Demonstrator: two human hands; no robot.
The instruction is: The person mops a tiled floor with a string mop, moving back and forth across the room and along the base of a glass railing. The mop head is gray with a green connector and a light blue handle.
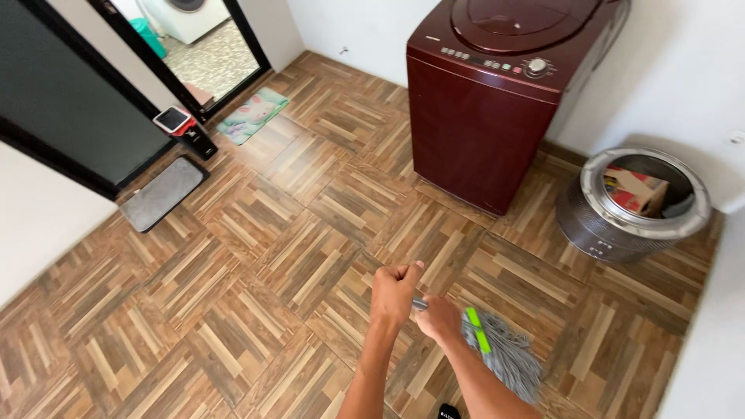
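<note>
Mop (500, 353) — grey, stringy head with a green clamp — is seen at the lower centre of the frame, its strands resting on the wood-patterned floor (256, 264). Its thin handle is clasped by both fists: the left hand (394, 291) closed above, the right hand (438, 318) closed just below. The head is judged soft and floppy, the pole stiff and light — best held along the shaft. A maroon washing machine (489, 116) stands at upper centre.
</note>
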